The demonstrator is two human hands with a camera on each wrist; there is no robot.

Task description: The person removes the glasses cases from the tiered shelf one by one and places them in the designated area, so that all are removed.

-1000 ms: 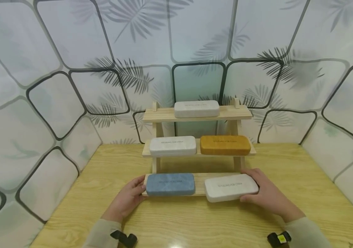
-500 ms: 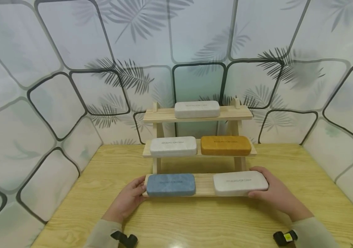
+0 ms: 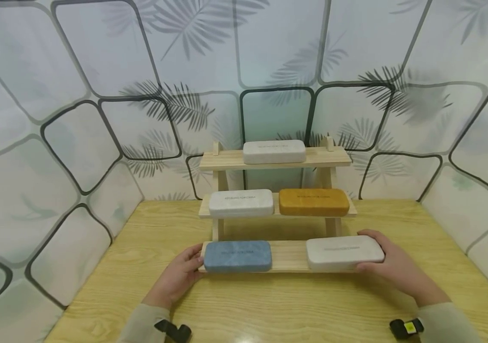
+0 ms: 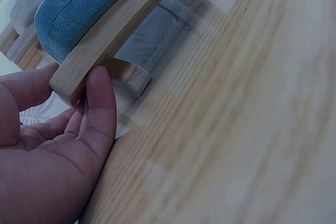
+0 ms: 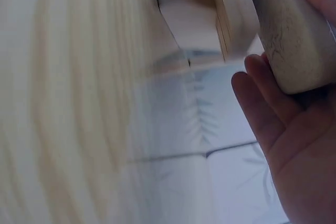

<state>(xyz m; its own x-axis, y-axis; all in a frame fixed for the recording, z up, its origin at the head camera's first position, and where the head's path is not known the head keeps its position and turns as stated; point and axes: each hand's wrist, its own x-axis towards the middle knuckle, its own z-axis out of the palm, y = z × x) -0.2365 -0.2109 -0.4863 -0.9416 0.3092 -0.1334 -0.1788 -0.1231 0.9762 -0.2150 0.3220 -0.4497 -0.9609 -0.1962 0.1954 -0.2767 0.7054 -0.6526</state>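
A three-tier wooden display stand point(image 3: 288, 255) bears glasses cases. My left hand point(image 3: 179, 276) pinches the left end of its lowest board point(image 4: 86, 69), beside a blue glasses case point(image 3: 237, 256). At the other end, my right hand point(image 3: 393, 269) grips a white glasses case point(image 3: 344, 252) by its right end, thumb in front and fingers behind. This case lies along the right part of the lowest board and reaches past its end. In the right wrist view the case point(image 5: 294, 35) overlaps the board's tip, with fingers point(image 5: 257, 103) alongside its end.
On the middle tier sit another white case point(image 3: 241, 203) and an orange case point(image 3: 314, 202). A further white case point(image 3: 274, 152) sits on the top tier. The stand rests on a wood-grain table point(image 3: 141, 238), enclosed by patterned walls point(image 3: 192, 47) at the back and sides.
My right hand has carried the white case rightward along the lowest board, and the case has turned from slanted to nearly parallel with it. My left hand has kept its grip on the board.
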